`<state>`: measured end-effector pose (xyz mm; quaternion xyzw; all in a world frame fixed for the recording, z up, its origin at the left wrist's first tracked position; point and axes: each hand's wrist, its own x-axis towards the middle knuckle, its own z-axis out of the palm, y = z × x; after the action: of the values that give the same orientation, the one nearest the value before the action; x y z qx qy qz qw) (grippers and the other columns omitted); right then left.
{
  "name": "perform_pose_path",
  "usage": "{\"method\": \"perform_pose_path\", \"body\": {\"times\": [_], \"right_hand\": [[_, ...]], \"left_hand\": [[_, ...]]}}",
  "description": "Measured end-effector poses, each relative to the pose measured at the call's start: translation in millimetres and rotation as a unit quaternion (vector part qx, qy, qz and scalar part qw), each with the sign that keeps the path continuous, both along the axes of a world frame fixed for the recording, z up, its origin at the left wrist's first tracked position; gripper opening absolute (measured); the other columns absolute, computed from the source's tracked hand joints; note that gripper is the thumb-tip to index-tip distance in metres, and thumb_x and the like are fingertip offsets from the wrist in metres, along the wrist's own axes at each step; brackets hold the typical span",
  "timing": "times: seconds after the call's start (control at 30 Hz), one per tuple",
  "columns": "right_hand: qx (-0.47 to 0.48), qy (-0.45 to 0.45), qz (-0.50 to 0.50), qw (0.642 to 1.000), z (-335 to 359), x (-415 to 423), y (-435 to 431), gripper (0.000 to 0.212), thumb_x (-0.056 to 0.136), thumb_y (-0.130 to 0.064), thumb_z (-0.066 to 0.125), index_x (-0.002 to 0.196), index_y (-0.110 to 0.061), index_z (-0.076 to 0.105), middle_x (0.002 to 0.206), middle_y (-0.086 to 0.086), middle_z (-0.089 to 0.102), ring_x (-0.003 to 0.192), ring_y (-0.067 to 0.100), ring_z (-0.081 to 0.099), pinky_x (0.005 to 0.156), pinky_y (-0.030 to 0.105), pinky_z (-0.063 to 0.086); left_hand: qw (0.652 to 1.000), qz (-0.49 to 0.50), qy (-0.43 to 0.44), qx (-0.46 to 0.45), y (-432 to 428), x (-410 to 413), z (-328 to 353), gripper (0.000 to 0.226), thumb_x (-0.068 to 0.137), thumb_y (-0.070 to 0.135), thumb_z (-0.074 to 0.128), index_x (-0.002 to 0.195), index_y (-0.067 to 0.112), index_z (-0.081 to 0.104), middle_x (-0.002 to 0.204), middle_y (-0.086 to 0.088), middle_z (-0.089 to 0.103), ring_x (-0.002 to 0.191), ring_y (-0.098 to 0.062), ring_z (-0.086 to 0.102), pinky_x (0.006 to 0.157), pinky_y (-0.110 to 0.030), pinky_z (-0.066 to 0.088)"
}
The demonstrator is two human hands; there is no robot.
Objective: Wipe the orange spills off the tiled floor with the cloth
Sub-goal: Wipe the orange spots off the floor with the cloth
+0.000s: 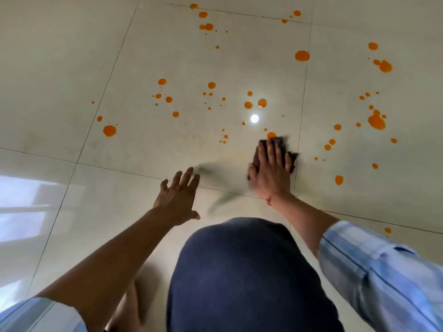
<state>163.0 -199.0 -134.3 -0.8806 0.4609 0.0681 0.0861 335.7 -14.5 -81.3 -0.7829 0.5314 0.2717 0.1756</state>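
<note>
Several orange spills, such as the big drop (302, 55) and the blotch (376, 121), dot the pale tiled floor (239, 56). My right hand (271, 171) lies flat with straight fingers on a dark cloth (288, 147), pressing it to the floor. The cloth's far edge touches an orange drop (271, 135). My left hand (178, 195) hovers just above the floor to the left, fingers spread and holding nothing. Most of the cloth is hidden under my right hand.
My knee in dark blue trousers (239, 271) fills the lower middle of the view. A lamp's reflection (254, 118) glares on the tile beyond the cloth. More drops lie at the left (109, 130) and lower right (338, 179).
</note>
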Motion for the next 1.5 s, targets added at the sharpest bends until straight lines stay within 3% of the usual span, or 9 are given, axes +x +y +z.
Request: {"method": "perform_pose_path", "body": {"times": [0.2,0.43,0.63,0.8,1.0,1.23,1.37,1.43,1.5], "right_hand": [[0.012,0.004,0.156,0.988,-4,-48,46,0.068,0.087,-0.044,0.041,0.151,-0.019,0.034,0.159,0.006,0.03,0.147,0.024,0.027,0.118,0.047,0.016],[-0.026,-0.039,-0.069,0.997,-4,50,-61,0.069,0.089,-0.045,0.031,0.151,-0.016,0.029,0.159,0.009,0.028,0.147,0.026,0.021,0.118,0.047,0.013],[-0.008,-0.055,0.175,0.983,-12,2,15,0.07,0.089,-0.046,0.041,0.152,-0.018,0.029,0.16,0.006,0.028,0.148,0.023,0.022,0.118,0.05,0.018],[-0.033,-0.026,0.019,0.999,-5,85,-31,0.07,0.089,-0.046,0.032,0.153,-0.016,0.027,0.16,0.007,0.027,0.149,0.025,0.019,0.119,0.047,0.014],[0.025,-0.039,0.316,0.948,-9,73,49,0.071,0.089,-0.049,0.04,0.153,-0.021,0.026,0.162,0.004,0.023,0.15,0.021,0.015,0.12,0.047,0.014],[-0.022,-0.014,0.296,0.955,-8,178,-13,0.071,0.09,-0.052,0.038,0.152,-0.018,0.029,0.161,0.006,0.025,0.149,0.023,0.017,0.119,0.048,0.012],[-0.002,0.008,0.453,0.891,-11,179,-1,0.073,0.089,-0.053,0.035,0.152,-0.017,0.027,0.161,0.007,0.024,0.149,0.025,0.019,0.119,0.05,0.016],[-0.006,0.0,0.397,0.918,-9,195,-10,0.072,0.088,-0.052,0.03,0.152,-0.018,0.029,0.16,0.007,0.027,0.148,0.025,0.021,0.118,0.049,0.015],[-0.017,-0.018,0.224,0.974,-10,237,-14,0.072,0.089,-0.051,0.03,0.153,-0.018,0.027,0.161,0.006,0.025,0.149,0.024,0.018,0.118,0.048,0.012]], "left_hand": [[0.999,-0.037,0.018,-0.017,-53,12,-4,0.12,0.071,0.056,0.075,0.152,0.018,-0.004,0.16,-0.006,-0.015,0.147,-0.031,-0.003,0.114,-0.054,0.015],[0.996,-0.075,0.005,-0.042,-50,30,-20,0.13,0.063,0.066,0.074,0.152,0.016,-0.007,0.159,-0.007,-0.02,0.147,-0.03,-0.004,0.116,-0.048,0.016],[0.997,-0.018,-0.014,-0.068,-47,69,-16,0.134,0.054,0.076,0.07,0.152,0.014,0.004,0.16,-0.008,-0.005,0.146,-0.026,0.003,0.118,-0.045,0.01],[0.993,-0.098,-0.034,-0.06,-33,100,-16,0.126,0.061,0.078,0.064,0.152,0.015,0.004,0.16,-0.008,-0.002,0.145,-0.025,0.008,0.118,-0.041,0.007],[0.966,-0.231,-0.115,0.008,-12,142,-2,0.112,0.076,0.076,0.051,0.152,0.009,0.003,0.16,-0.011,0.001,0.146,-0.031,0.005,0.116,-0.047,0.002],[0.946,-0.296,-0.13,-0.01,7,191,-9,0.1,0.084,0.074,0.041,0.152,0.009,0.006,0.161,-0.009,0.005,0.147,-0.032,0.003,0.115,-0.049,-0.005],[0.95,-0.287,-0.115,-0.037,8,211,-11,0.093,0.088,0.07,0.036,0.152,0.009,0.009,0.161,-0.01,0.006,0.147,-0.032,0.001,0.115,-0.049,-0.007],[0.955,-0.267,-0.118,-0.051,8,224,-12,0.093,0.088,0.073,0.027,0.152,0.008,0.01,0.161,-0.011,0.007,0.147,-0.033,0.001,0.115,-0.05,-0.007],[0.962,-0.241,-0.118,-0.057,4,240,-12,0.099,0.084,0.078,0.023,0.152,0.007,0.012,0.161,-0.012,0.007,0.147,-0.033,0.001,0.115,-0.051,-0.005]]}}
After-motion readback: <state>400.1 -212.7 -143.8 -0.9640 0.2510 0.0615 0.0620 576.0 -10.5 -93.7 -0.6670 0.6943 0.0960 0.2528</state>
